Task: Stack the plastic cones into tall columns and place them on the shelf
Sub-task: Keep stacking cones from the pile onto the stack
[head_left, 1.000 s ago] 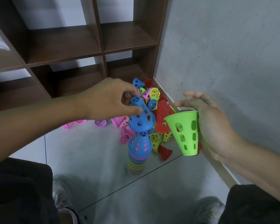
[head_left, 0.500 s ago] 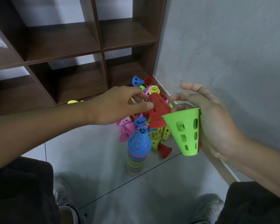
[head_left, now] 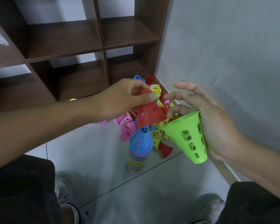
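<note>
A tall column of stacked cones (head_left: 137,156) stands on the floor, topped by a blue cone (head_left: 141,139). My left hand (head_left: 123,99) pinches a red cone (head_left: 149,113) by its narrow end, wide mouth down, just above the column. My right hand (head_left: 207,120) holds a green cone (head_left: 188,138) upside down, wide mouth up, to the right of the column; its index finger and thumb are stretched toward the red cone. A pile of loose pink, yellow, red and blue cones (head_left: 153,92) lies behind, in the corner.
A dark wooden cubby shelf (head_left: 103,47) stands behind the pile, its lower compartments at floor level. A grey wall (head_left: 225,54) runs along the right. My knees and shoes (head_left: 66,199) are at the bottom of the view.
My left hand let the blue cone drop onto the column, reached into the pile, and lifted a red cone toward the column. My right hand kept the green cone and rose slightly.
</note>
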Motion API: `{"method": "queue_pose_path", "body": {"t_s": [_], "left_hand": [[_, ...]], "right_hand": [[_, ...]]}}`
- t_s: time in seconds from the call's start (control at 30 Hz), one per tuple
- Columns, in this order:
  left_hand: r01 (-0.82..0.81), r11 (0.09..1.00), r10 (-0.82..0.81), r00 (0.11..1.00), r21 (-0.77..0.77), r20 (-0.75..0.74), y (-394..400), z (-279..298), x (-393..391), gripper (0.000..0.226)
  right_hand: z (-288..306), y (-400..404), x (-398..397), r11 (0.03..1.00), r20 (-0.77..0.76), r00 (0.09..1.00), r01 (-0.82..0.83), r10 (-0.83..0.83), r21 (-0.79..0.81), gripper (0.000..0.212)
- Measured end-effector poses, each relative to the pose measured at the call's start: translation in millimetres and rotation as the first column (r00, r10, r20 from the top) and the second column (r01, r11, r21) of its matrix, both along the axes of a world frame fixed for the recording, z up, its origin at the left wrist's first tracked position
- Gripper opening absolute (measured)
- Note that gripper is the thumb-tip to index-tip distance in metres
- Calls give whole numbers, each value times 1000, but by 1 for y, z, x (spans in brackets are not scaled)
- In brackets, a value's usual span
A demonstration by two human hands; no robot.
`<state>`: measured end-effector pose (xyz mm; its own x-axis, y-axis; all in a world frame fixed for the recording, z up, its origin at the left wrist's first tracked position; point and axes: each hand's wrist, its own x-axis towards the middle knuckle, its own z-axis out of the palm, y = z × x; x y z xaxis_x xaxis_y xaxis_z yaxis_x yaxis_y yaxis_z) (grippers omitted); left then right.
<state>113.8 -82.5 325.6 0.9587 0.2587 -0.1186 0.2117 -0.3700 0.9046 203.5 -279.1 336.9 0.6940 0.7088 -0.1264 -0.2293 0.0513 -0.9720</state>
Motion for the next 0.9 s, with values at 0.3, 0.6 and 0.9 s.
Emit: {"method": "queue_pose_path", "body": {"t_s": [0.3, 0.6, 0.9], "left_hand": [[223, 898, -220, 974, 380, -54, -3, -18, -7, 54], [141, 922, -169, 985, 360, 47, -7, -9, -3, 46], [202, 947, -254, 947, 249, 199, -25, 2, -7, 25]], "right_hand": [[-5, -1, 9, 963, 151, 981, 155, -123, -219, 16], [-4, -1, 6, 948, 176, 974, 187, -144, -259, 18], [-2, 7, 5, 939, 76, 971, 239, -227, -247, 25]]}}
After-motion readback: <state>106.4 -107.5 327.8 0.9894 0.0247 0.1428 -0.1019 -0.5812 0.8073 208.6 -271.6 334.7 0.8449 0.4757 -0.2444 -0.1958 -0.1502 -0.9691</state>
